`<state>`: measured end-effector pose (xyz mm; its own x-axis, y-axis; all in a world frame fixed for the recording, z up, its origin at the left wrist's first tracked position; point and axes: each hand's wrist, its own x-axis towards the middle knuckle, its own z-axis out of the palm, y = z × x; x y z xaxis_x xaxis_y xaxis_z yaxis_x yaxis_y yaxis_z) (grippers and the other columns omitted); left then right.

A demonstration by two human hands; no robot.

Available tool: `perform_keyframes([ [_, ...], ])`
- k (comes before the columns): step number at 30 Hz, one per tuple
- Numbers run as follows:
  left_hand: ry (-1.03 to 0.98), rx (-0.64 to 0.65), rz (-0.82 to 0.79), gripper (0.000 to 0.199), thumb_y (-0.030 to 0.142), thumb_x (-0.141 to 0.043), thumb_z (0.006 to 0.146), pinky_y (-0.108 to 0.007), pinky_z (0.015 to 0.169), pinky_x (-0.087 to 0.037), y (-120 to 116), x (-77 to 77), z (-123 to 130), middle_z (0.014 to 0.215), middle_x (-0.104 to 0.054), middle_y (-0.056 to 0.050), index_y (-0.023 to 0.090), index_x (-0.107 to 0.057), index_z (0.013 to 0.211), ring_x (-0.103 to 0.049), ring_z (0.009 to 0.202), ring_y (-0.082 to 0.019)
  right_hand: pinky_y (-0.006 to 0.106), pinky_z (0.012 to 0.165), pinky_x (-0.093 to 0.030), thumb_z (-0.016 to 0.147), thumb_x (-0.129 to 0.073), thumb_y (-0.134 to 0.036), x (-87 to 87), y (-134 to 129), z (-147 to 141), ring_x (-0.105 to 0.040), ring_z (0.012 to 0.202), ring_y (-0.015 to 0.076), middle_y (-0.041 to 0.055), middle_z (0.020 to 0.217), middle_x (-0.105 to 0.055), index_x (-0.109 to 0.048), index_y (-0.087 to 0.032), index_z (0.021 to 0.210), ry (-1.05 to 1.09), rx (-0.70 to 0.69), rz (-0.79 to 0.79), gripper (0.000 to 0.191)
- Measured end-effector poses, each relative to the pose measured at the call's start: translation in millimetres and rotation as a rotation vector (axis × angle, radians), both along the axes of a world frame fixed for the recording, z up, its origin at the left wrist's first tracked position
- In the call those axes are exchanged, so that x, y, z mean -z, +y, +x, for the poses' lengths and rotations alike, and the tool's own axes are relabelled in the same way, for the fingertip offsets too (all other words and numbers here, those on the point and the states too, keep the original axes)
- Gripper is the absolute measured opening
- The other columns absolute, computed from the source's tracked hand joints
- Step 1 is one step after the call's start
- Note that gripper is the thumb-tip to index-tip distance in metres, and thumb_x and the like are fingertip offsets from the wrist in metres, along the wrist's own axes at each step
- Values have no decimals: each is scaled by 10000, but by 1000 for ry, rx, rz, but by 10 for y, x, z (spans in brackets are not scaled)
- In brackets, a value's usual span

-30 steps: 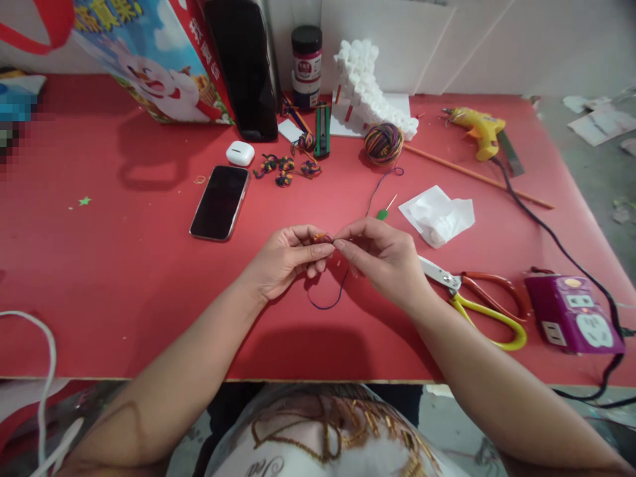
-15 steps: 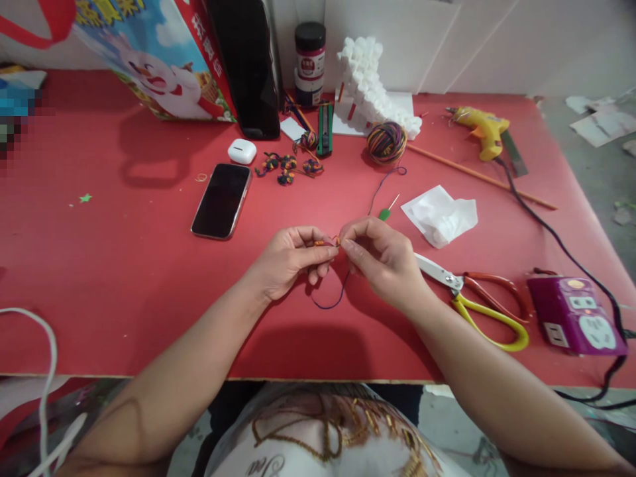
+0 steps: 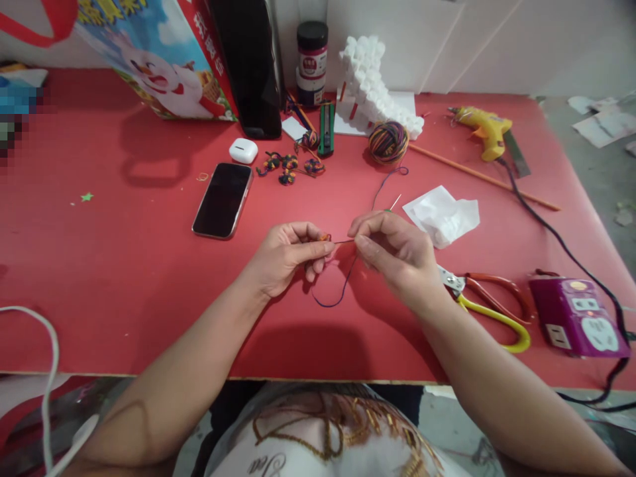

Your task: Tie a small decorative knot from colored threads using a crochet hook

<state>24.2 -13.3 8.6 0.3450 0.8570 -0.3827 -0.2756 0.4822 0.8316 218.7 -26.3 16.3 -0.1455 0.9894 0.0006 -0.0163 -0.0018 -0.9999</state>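
Note:
Between the thumb and fingers of my left hand (image 3: 293,258) is a small piece of orange yarn work (image 3: 325,237), mostly hidden by the fingertips. My right hand (image 3: 395,252) pinches a strand of yarn (image 3: 344,242) stretched taut from the left fingertips. A dark blue length of the yarn hangs in a loop below the hands. Beyond them, a thin strand leads up to a multicoloured ball of yarn (image 3: 388,143). A small tool with a thin metal shaft (image 3: 396,201) lies behind my right hand, its green handle mostly covered.
Left of my hands lies a phone (image 3: 223,201), with a white earbud case (image 3: 243,151) and several small yarn pieces (image 3: 287,162) behind. To the right are crumpled paper (image 3: 442,215), scissors (image 3: 491,305), a purple power socket (image 3: 579,315) and a yellow glue gun (image 3: 484,131).
My right hand has moved right, away from my left, drawing the strand out straight between them. It now covers more of the scissors and the green handle.

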Motion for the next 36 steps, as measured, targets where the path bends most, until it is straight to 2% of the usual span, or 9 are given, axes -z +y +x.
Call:
perform_keyframes([
  [3, 4, -4, -9, 324, 276, -967, 684, -159, 342, -410, 4, 2, -10, 512, -660, 1, 142, -674, 719, -549, 365, -85, 269, 460, -436, 854, -831, -372, 6, 6, 0, -509, 522, 78, 43, 945, -717, -687, -199, 848, 110, -6, -88, 225],
  [6, -26, 47, -21, 342, 305, -979, 700, -160, 352, -436, 11, 5, -18, 547, -680, 0, 139, -687, 762, -572, 387, -89, 262, 434, -449, 839, -851, -409, 20, 26, -14, -545, 503, 94, 45, 901, -752, -664, -209, 837, 241, -60, -209, 274],
  [10, -129, 71, -34, 390, 378, -997, 692, -175, 379, -502, 21, 1, -30, 681, -736, -17, 133, -726, 830, -666, 501, -118, 231, 429, -478, 793, -872, -389, 21, 69, -34, -552, 496, 84, 46, 887, -792, -641, -211, 791, 344, -71, -311, 291],
  [13, -129, 78, -53, 401, 406, -994, 708, -171, 383, -511, 21, 6, -44, 621, -710, -4, 140, -720, 830, -668, 484, -125, 206, 433, -494, 775, -882, -350, 18, 92, -32, -565, 494, 76, 30, 849, -794, -659, -206, 784, 404, -58, -362, 266],
  [16, -128, 78, -62, 404, 403, -995, 715, -157, 384, -500, 18, 14, -53, 595, -704, -8, 140, -701, 801, -659, 472, -118, 191, 444, -514, 794, -887, -343, 25, 97, -18, -573, 494, 66, 12, 850, -791, -661, -207, 805, 458, -69, -384, 264],
  [22, -172, 125, -67, 372, 361, -987, 735, -170, 422, -529, 3, 22, -34, 662, -747, -31, 141, -711, 853, -679, 504, -123, 193, 488, -559, 836, -907, -452, 71, 86, -18, -630, 536, 96, -25, 715, -722, -647, -222, 887, 461, -181, -385, 350],
  [27, -172, 89, -87, 335, 287, -998, 712, -187, 503, -578, 9, 33, -34, 716, -767, -33, 129, -720, 814, -679, 545, -105, 182, 492, -555, 749, -978, -372, 68, 97, -40, -609, 548, 71, -34, 784, -729, -675, -203, 816, 559, -99, -449, 353],
  [30, -198, 64, -101, 318, 265, -1004, 693, -209, 529, -593, 17, 50, -52, 751, -759, -24, 121, -745, 810, -662, 565, -97, 183, 478, -551, 746, -985, -333, 69, 99, -49, -625, 544, 77, -33, 753, -729, -688, -189, 803, 616, -118, -472, 335],
  [36, -298, 8, -118, 283, 165, -1013, 661, -171, 573, -583, 26, 81, -48, 801, -797, -37, 129, -814, 859, -708, 610, -96, 177, 499, -567, 792, -966, -297, 94, 89, -56, -677, 566, 84, -19, 762, -755, -702, -173, 807, 640, -145, -460, 292],
])
